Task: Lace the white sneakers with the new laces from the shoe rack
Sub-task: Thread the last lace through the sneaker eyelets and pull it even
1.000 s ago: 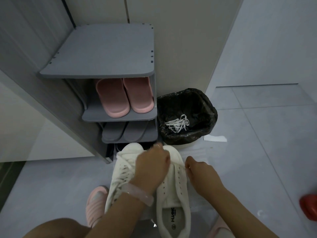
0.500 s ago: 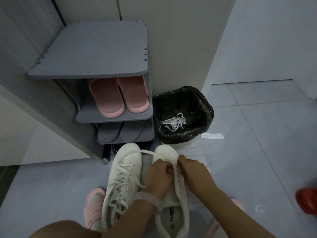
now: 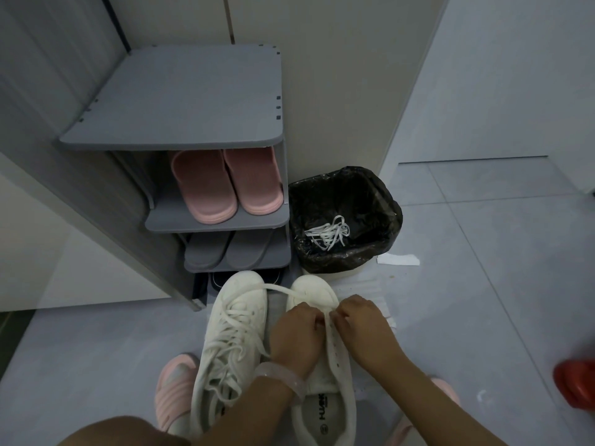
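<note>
The two sneakers [image 3: 231, 346] are white, the right one's insole printed with black lettering; the lace [image 3: 277, 288] across the toes is white; the shoe rack [image 3: 180, 101] is plain grey, holding pink slippers [image 3: 225, 185] with a fine ribbed texture and grey slippers [image 3: 225, 252] below; the bin liner [image 3: 347, 201] is glossy black, with white laces [image 3: 328, 235] inside; the floor tiles [image 3: 483, 252] are pale grey; the wristband [image 3: 285, 379] is translucent pink; an object [image 3: 576, 384] at the right edge is red.
</note>
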### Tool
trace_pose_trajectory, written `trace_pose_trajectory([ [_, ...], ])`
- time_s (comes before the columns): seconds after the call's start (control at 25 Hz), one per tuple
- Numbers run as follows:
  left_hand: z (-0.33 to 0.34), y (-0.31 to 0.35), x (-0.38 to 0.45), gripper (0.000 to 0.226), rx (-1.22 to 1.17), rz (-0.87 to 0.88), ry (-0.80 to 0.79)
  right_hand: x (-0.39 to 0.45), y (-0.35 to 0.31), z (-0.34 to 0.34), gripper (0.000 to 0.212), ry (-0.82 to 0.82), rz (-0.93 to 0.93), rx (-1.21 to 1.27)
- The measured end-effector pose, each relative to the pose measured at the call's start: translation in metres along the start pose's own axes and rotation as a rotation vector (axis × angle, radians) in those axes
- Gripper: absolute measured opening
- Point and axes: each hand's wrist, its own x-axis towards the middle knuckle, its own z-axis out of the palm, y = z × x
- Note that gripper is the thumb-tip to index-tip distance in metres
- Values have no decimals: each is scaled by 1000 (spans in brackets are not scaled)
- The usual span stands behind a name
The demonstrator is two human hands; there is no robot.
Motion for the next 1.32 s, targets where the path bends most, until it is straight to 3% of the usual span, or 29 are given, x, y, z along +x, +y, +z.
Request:
trace_pose_trajectory([
  [0.04,0,1,0,27,16,-15,3,-1,-2,-1,12,-20,7,-4],
  [0.24,-14,5,7,23,26,8,-222,0,-7,-3,54,-123,89,-65],
  [0.36,-37,7,10,22,-100,-9,-320,3,-9,0,65,-179,96,-114],
  [0.44,-57,7,7,31,-206,-66,-282,3,-8,4,57,-184,55,-120],
  [0.52,-76,4,4,30,-289,-94,-269,1,-8,6,36,-49,-113,-95],
  [0.6,-86,1,2,28,-334,-96,-243,3,-8,9,31,59,-224,-30],
  [0.8,-80,-9,1,18,-311,-75,-131,0,-24,-4,21,33,-128,274],
  [0.92,-91,1,1,24,-611,-76,-115,-3,-38,-7,13,-141,-130,353],
  [1.04,-105,11,-2,26,-927,-62,-134,-9,-50,-4,17,-355,-230,427],
  [1.08,-106,11,-1,27,-953,-63,-99,-8,-53,-7,13,-371,-219,429],
  [1.16,-110,3,4,28,-866,-106,99,-3,-51,-12,28,-284,-171,432],
  [1.24,-117,-12,11,29,-653,-175,407,0,-48,-21,32,-223,-116,533],
  [1.32,-121,-23,11,22,-457,-240,534,1,-47,-28,26,-247,-115,632],
])
